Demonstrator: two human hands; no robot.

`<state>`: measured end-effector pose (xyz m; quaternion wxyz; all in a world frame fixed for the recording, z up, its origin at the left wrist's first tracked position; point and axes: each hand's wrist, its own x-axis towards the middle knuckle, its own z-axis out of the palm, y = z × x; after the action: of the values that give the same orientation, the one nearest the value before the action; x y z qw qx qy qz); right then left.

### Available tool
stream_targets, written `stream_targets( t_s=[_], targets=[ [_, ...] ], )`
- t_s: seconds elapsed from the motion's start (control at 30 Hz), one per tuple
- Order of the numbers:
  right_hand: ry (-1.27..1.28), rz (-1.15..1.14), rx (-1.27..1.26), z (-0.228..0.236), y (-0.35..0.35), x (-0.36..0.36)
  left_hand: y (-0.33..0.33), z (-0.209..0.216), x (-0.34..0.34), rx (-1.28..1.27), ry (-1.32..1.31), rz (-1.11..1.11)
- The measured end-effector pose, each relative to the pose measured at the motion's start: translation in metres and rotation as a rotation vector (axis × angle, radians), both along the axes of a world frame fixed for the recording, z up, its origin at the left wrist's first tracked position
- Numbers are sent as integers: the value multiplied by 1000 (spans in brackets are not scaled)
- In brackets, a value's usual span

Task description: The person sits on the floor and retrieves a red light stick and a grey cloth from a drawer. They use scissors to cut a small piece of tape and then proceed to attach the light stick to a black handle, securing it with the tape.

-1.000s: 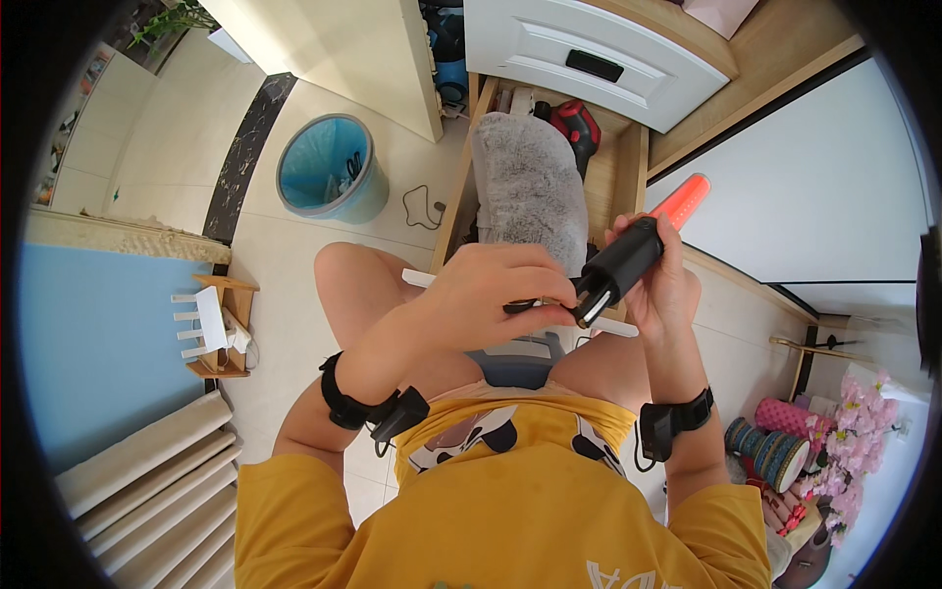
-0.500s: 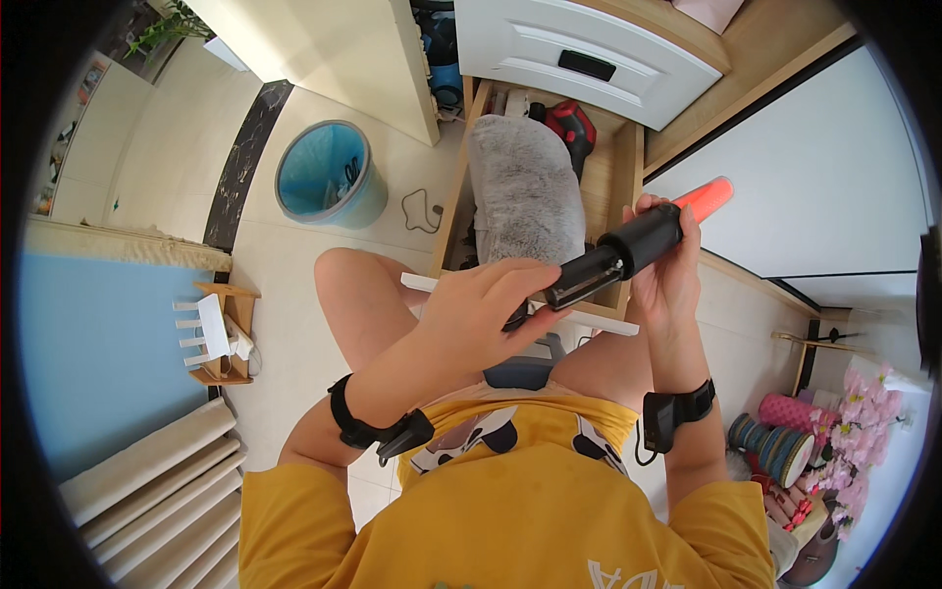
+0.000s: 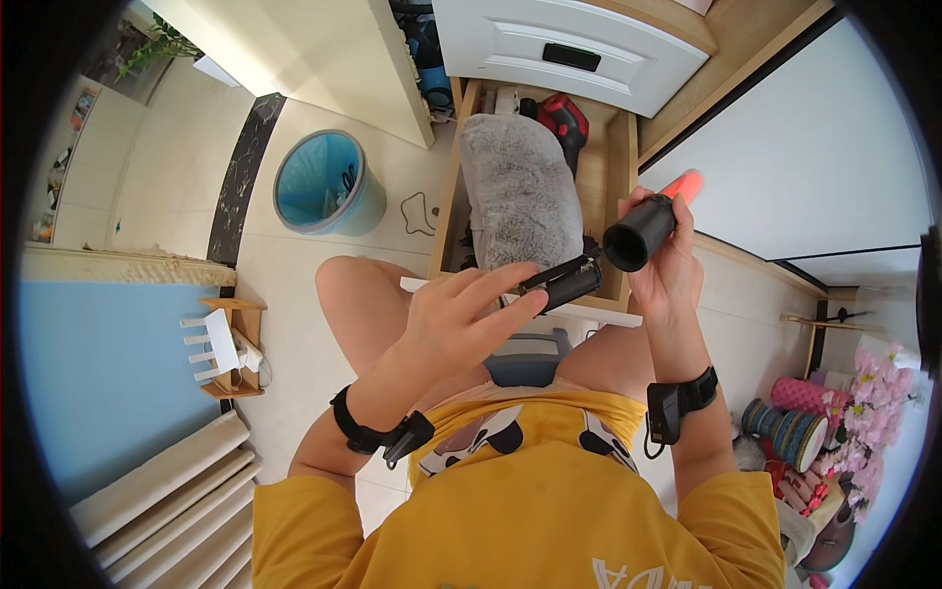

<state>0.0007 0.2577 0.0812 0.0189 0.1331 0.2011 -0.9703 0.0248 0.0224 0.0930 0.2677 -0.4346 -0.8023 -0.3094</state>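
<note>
Between the fingers of my left hand (image 3: 456, 319) is a short black cylindrical battery holder (image 3: 571, 286) with an open-sided frame, held over the drawer's front edge. My right hand (image 3: 669, 275) grips a black flashlight (image 3: 638, 236) whose hollow round end faces me; its translucent orange-red wand tip (image 3: 687, 184) points up and right. The battery holder and the flashlight are apart by a small gap. Under both hands lies an open wooden drawer (image 3: 613, 147) with a grey fluffy cushion-like bundle (image 3: 520, 187) and a red-and-black tool (image 3: 565, 128) inside.
A blue-lined bin (image 3: 339, 191) stands left of the drawer, with a thin cord (image 3: 417, 214) on the floor beside it. A white router (image 3: 218, 344) sits on a wooden stand at the left. Pink flowers (image 3: 878, 398) and a striped drum (image 3: 790, 432) are at the right.
The battery holder has come out of the flashlight's end. My right hand has tilted the flashlight so its hollow end faces me. The view has shifted slightly.
</note>
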Motion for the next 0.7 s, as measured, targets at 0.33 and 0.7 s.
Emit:
stream_targets(
  t_s=[0.33, 0.7],
  targets=[
    [34, -4, -330, 3, 2, 0, 2, 1, -2, 31, -46, -12],
    [-11, -28, -487, 0, 3, -2, 7, 8, -3, 180, -169, -79]
  ],
)
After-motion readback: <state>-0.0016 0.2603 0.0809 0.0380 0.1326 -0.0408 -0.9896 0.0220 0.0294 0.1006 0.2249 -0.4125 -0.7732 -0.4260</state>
